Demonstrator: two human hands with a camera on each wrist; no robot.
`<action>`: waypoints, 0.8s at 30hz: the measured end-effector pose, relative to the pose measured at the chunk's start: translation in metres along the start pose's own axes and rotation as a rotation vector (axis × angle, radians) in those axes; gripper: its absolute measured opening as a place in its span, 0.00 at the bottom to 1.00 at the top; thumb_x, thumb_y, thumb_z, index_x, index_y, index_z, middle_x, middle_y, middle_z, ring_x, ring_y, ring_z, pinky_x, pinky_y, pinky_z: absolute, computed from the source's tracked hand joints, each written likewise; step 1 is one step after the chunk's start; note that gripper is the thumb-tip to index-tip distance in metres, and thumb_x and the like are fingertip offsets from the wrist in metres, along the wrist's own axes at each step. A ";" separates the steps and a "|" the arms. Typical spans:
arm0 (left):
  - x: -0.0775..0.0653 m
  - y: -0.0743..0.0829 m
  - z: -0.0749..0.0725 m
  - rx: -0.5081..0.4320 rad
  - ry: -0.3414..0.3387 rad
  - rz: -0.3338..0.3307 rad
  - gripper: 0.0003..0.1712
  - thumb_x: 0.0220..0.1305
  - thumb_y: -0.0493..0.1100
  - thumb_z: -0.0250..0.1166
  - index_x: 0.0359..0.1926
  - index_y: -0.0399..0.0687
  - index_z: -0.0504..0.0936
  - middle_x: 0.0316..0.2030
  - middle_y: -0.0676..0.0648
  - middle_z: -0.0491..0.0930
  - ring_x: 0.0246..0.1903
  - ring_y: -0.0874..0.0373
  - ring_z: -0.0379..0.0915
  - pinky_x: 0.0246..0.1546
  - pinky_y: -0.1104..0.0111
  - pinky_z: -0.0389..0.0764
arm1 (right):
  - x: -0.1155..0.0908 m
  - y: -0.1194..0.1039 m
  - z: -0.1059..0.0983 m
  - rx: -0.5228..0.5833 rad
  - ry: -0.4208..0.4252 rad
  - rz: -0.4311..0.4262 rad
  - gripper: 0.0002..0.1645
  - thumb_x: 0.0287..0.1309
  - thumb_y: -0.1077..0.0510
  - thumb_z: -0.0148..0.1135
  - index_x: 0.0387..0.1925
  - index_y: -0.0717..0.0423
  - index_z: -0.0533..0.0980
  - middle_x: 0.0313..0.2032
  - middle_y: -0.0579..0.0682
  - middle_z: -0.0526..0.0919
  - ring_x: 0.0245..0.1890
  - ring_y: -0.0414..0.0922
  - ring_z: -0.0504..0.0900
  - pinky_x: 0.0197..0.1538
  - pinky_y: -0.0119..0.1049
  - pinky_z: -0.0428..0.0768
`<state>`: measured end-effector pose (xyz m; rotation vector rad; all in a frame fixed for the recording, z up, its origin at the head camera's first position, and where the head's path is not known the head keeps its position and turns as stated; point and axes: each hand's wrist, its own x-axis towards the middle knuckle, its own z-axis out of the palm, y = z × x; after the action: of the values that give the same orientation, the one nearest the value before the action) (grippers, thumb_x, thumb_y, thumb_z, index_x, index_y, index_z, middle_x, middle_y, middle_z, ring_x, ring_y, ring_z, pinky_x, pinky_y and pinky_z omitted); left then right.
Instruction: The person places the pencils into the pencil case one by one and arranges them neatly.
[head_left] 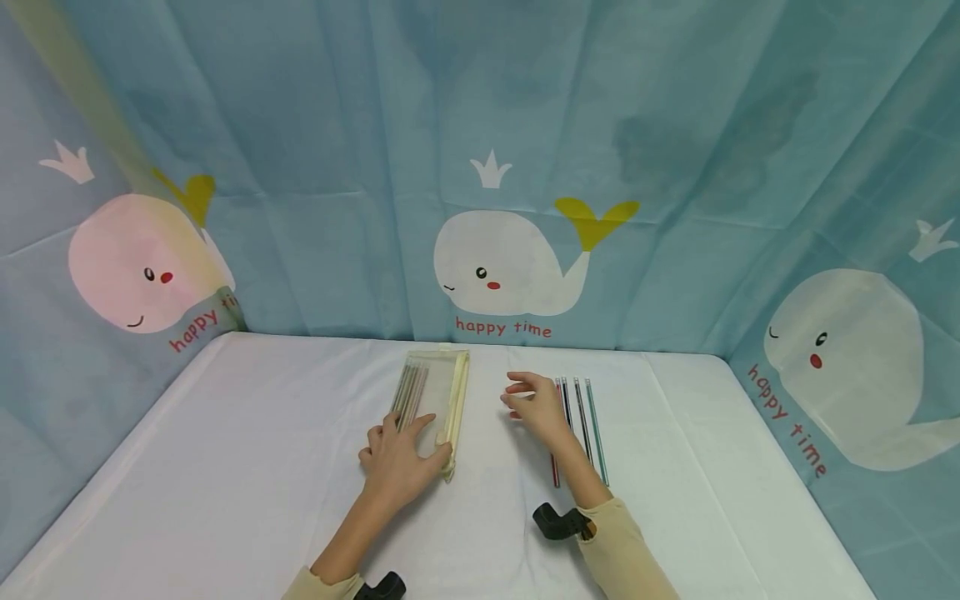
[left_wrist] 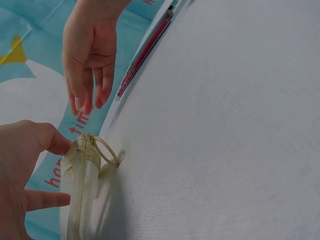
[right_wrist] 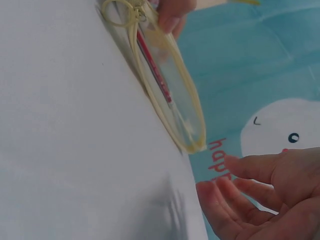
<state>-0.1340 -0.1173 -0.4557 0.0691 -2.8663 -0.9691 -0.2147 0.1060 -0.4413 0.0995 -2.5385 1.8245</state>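
Counter (head_left: pixel 225 492): white-covered; carries all items below.

Pouch (head_left: pixel 441 379): clear, pale yellow trim; lies left of centre. Long axis near to far. Zip (head_left: pixel 458 387) along its right side; mouth parted there, seen in the right wrist view. Pull ring (left_wrist: pixel 107 146) at the near end.

Inner pencils (head_left: pixel 411 387): several, exact count unclear; along the pouch's left side, axis near to far, near parts hidden by the hand.

Loose pencils (head_left: pixel 597 432): four visible, side by side with gaps, right of the pouch and well apart from it. Red leftmost, teal rightmost, dark ones between. Axis near to far, the teal one's near end slanting right; roughly parallel to the pouch.

Left hand (head_left: pixel 401 462): laid across the pouch's near half, grasping it; thumb on the zip side, other fingers towards the left edge.

Right hand (head_left: pixel 542 408): released, fingers loosely bent, nothing held; raised above the counter between pouch and loose pencils. Fingers point left, towards the zip; loose pencils lie right of the fingertips, partly beneath hand and forearm. Of the two hands, this is much the nearer to them.
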 end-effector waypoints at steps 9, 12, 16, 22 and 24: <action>0.001 -0.001 0.001 -0.006 -0.004 -0.005 0.34 0.62 0.60 0.65 0.66 0.50 0.83 0.72 0.23 0.61 0.65 0.22 0.58 0.51 0.31 0.62 | -0.003 0.001 -0.011 -0.071 0.019 0.003 0.26 0.64 0.69 0.69 0.63 0.69 0.79 0.46 0.64 0.87 0.40 0.60 0.90 0.40 0.42 0.89; 0.001 0.000 0.002 -0.005 -0.005 -0.004 0.34 0.62 0.60 0.65 0.66 0.50 0.83 0.72 0.23 0.61 0.65 0.22 0.58 0.51 0.31 0.62 | -0.004 0.001 -0.014 -0.093 0.031 -0.007 0.26 0.64 0.69 0.70 0.63 0.69 0.79 0.47 0.64 0.88 0.40 0.59 0.90 0.39 0.42 0.89; 0.001 0.000 0.002 -0.008 -0.007 -0.004 0.34 0.62 0.60 0.65 0.66 0.50 0.83 0.72 0.22 0.61 0.65 0.22 0.58 0.50 0.31 0.62 | -0.005 0.000 -0.017 -0.111 0.039 -0.004 0.26 0.63 0.69 0.70 0.63 0.68 0.79 0.47 0.64 0.88 0.40 0.59 0.90 0.39 0.41 0.88; 0.001 0.000 0.000 -0.009 -0.008 -0.003 0.34 0.62 0.59 0.65 0.66 0.49 0.83 0.72 0.22 0.61 0.65 0.21 0.58 0.50 0.31 0.62 | -0.005 -0.002 -0.023 -0.129 0.059 -0.006 0.26 0.64 0.67 0.70 0.63 0.68 0.79 0.47 0.64 0.88 0.40 0.58 0.90 0.40 0.41 0.88; 0.001 0.000 0.000 -0.009 -0.007 -0.001 0.34 0.62 0.59 0.65 0.66 0.48 0.83 0.72 0.22 0.61 0.65 0.21 0.58 0.50 0.31 0.62 | -0.005 -0.002 -0.026 -0.135 0.067 -0.013 0.26 0.64 0.67 0.70 0.63 0.68 0.79 0.47 0.64 0.88 0.40 0.56 0.90 0.40 0.42 0.89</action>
<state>-0.1348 -0.1173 -0.4554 0.0664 -2.8685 -0.9850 -0.2100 0.1303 -0.4318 0.0523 -2.5988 1.6167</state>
